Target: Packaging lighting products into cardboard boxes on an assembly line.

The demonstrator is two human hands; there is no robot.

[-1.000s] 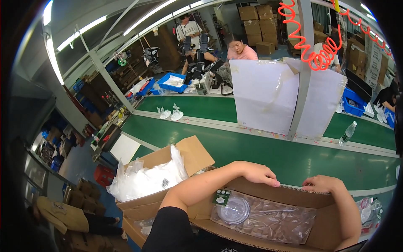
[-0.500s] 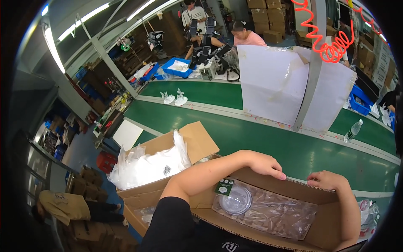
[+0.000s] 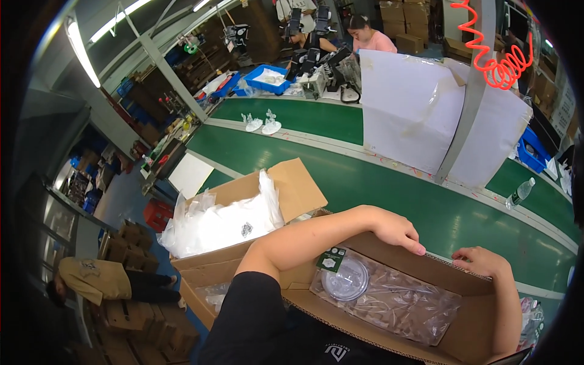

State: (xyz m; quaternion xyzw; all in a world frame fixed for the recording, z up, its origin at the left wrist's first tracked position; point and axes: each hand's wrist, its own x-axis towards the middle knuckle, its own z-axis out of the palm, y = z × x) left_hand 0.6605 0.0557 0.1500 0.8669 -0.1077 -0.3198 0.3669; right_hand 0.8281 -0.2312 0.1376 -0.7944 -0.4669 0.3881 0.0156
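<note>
A long open cardboard box (image 3: 483,310) stands right in front of me. My left hand (image 3: 398,231) reaches across it and grips the far rim, fingers curled over the edge. Farther right along that rim, my right hand (image 3: 482,261) also has its fingers bent over the cardboard. Inside lies a clear plastic bag of clear pieces (image 3: 404,304) too blurred to name. A round clear plastic lid or tub (image 3: 345,278) sits at the bag's left end, beside a green card (image 3: 331,260).
Left of my box, another carton (image 3: 307,188) holds white plastic bags (image 3: 228,228). A green conveyor (image 3: 365,176) runs beyond, with clear figurines (image 3: 271,123), a water bottle (image 3: 520,193) and white panels (image 3: 413,109). People work behind it; one person (image 3: 97,280) is at far left.
My view has shifted a little, so the surroundings sit slightly farther right and mostly higher in the picture. Both hands stay on the box's far rim.
</note>
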